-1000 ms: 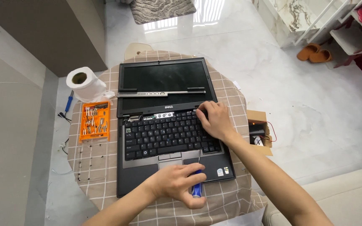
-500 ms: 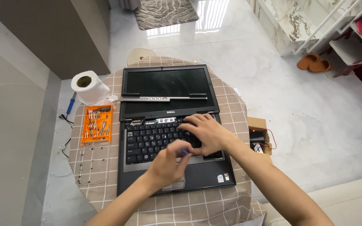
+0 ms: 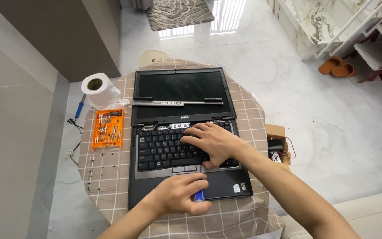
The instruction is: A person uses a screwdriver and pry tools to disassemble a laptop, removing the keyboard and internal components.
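On the desk's black open laptop [image 3: 180, 146], right hand [image 3: 213, 141] lies flat, fingers spread on fragile-looking keys; left hand [image 3: 180, 194] fingers closed around a blue-handled screwdriver [image 3: 199, 195].

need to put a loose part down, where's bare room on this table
Bare cloth lies left of the laptop, below the orange bit case, with only tiny screws scattered there. A thin strip runs along the laptop's right edge. The keyboard and palm rest are crowded by the right hand and left hand.
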